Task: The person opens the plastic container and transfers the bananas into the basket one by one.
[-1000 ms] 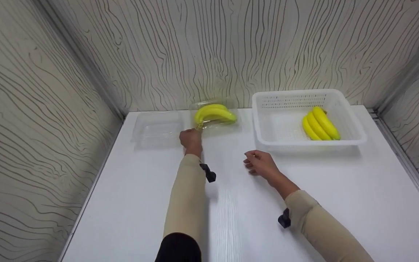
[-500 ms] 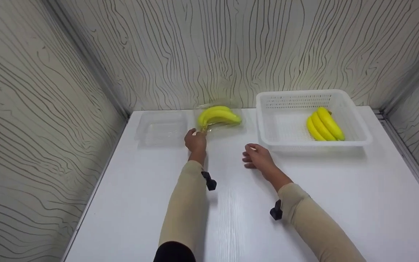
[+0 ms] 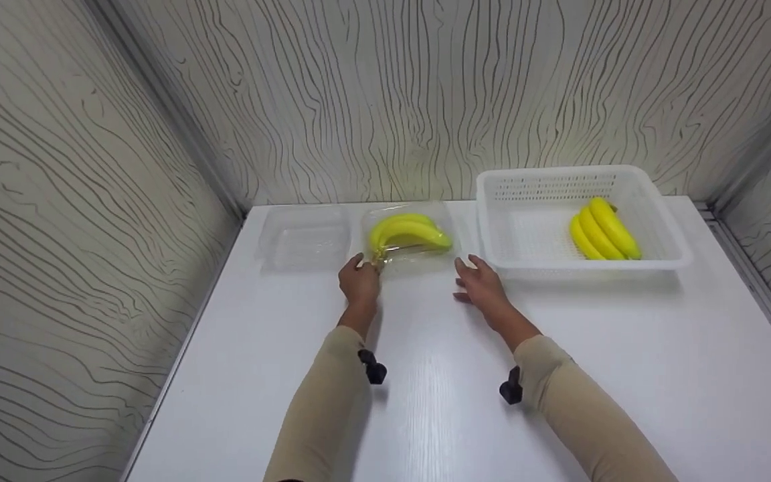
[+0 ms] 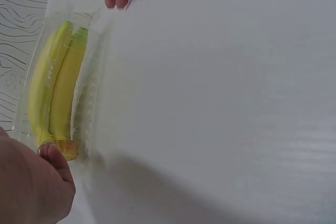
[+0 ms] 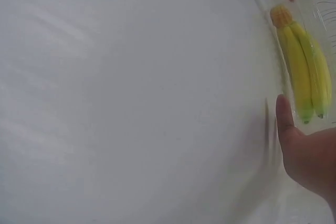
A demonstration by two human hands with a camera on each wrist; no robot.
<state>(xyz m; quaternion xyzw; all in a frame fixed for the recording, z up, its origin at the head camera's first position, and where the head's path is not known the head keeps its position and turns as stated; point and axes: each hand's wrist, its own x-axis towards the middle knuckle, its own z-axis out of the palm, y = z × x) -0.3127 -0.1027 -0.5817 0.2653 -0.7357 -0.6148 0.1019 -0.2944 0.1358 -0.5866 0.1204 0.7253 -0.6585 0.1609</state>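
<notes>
A white table [image 3: 425, 415] holds a basket [image 3: 526, 231] of bananas [image 3: 604, 233]; left hand [image 3: 360, 284] pinches a clear box [image 3: 420, 258] of bananas [image 3: 411, 232], right hand [image 3: 483, 288] relaxed.

A white plastic basket [image 3: 586, 265] with a slotted back side stands at the far right of a white worktop [image 3: 425, 415], a bunch of three yellow bananas [image 3: 601, 231] lying toward its right side. Near the far left corner sits a see-through plastic tray [image 3: 305, 237]. Pale walls [image 3: 385, 100] with dark, wavy woodgrain lines rise behind and on both sides, grey strips [image 3: 166, 107] marking the corners.
</notes>
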